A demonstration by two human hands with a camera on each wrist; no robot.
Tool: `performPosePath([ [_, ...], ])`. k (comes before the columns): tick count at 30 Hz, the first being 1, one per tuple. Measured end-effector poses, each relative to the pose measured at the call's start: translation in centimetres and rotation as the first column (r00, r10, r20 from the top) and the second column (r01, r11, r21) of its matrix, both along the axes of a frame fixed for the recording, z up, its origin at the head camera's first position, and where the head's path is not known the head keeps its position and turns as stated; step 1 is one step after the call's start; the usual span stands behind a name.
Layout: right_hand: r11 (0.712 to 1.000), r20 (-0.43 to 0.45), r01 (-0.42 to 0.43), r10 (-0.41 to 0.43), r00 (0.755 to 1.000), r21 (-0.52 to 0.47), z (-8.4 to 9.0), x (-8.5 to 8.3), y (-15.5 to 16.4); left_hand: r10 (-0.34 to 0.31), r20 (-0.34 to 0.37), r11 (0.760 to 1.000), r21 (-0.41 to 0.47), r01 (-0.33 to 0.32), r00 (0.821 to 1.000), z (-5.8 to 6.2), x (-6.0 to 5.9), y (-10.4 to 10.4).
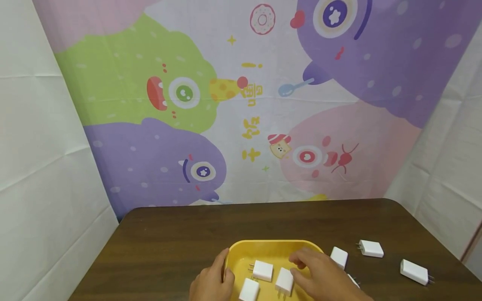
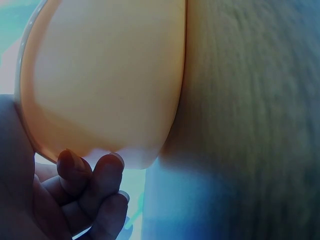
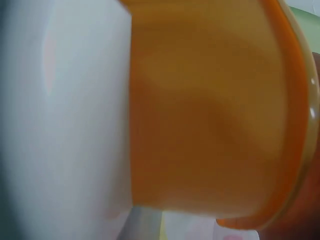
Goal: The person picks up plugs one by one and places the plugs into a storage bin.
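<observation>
Dark wooden bench point(image 1: 169, 234) carries a yellow tray point(image 1: 263, 251) at 6 o'clock. Left hand point(image 1: 211, 282) grips its rim; right hand point(image 1: 320, 274) pinches a charger point(image 1: 284, 281) inside. Best lower it flat, prongs clear of neighbours. More chargers point(image 1: 370, 248) lie at 3 o'clock.

- Both hands are showing bare, with no gloves, rings or watch in sight.
- The left hand point(image 1: 211, 281) is showing no sleeve at the wrist in the head view.
- The right hand point(image 1: 320, 274) is likewise showing no cuff before the frame edge.
- The left hand's fingers point(image 2: 107, 172) are showing short, rounded, unpainted nails in the left wrist view.
</observation>
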State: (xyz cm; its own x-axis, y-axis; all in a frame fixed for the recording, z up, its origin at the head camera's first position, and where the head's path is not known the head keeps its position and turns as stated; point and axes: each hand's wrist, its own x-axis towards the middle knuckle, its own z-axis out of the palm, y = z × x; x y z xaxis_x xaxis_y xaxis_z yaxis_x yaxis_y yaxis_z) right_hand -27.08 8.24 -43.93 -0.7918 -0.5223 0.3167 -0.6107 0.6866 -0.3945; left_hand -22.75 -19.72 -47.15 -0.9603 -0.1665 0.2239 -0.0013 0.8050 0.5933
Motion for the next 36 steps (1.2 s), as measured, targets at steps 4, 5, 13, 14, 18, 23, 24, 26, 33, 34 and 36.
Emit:
performPosePath([
  [4,0.998,0.015,0.036,-0.036,0.999,-0.052,0.5,-0.1,0.6,0.005,0.005,1.000,-0.003,-0.005,1.000,0.0,0.0,0.0],
  [5,0.997,0.017,0.054,-0.053,0.998,-0.062,0.7,-0.1,0.7,0.006,0.006,1.000,-0.003,-0.006,1.000,0.0,0.0,0.0],
  [13,0.983,0.050,0.147,-0.142,0.989,-0.109,2.0,-0.2,2.3,0.005,0.018,1.000,0.000,-0.005,1.000,0.1,-0.1,0.0],
  [14,0.980,0.052,0.164,-0.159,0.986,-0.111,2.0,-0.1,2.5,0.004,0.019,1.000,0.001,-0.004,1.000,0.1,-0.1,0.0],
  [18,0.969,0.048,0.212,-0.208,0.977,-0.127,2.1,0.2,3.2,0.004,0.017,1.000,0.002,-0.004,1.000,0.0,-0.1,0.0],
  [23,0.955,0.086,0.282,-0.274,0.958,-0.094,1.9,0.5,4.5,0.000,0.015,1.000,0.000,0.000,1.000,0.0,-0.1,0.0],
  [24,0.952,0.089,0.294,-0.286,0.954,-0.082,1.8,0.5,4.8,0.001,0.017,1.000,-0.001,-0.001,1.000,0.0,-0.1,0.0],
  [26,0.947,0.088,0.318,-0.313,0.946,-0.052,1.5,0.4,5.5,0.002,0.019,1.000,-0.001,-0.002,1.000,0.1,0.0,-0.1],
  [33,0.936,0.058,0.351,-0.352,0.934,0.026,0.4,0.3,7.6,-0.002,0.022,1.000,0.007,0.002,1.000,0.1,0.1,-0.1],
  [34,0.934,0.063,0.354,-0.356,0.932,0.042,0.3,0.3,7.9,-0.003,0.022,1.000,0.010,0.003,1.000,0.1,0.1,-0.1],
  [36,0.932,0.063,0.356,-0.360,0.931,0.065,0.1,0.2,8.5,-0.008,0.030,1.000,0.019,0.007,1.000,0.2,0.1,0.0],
])
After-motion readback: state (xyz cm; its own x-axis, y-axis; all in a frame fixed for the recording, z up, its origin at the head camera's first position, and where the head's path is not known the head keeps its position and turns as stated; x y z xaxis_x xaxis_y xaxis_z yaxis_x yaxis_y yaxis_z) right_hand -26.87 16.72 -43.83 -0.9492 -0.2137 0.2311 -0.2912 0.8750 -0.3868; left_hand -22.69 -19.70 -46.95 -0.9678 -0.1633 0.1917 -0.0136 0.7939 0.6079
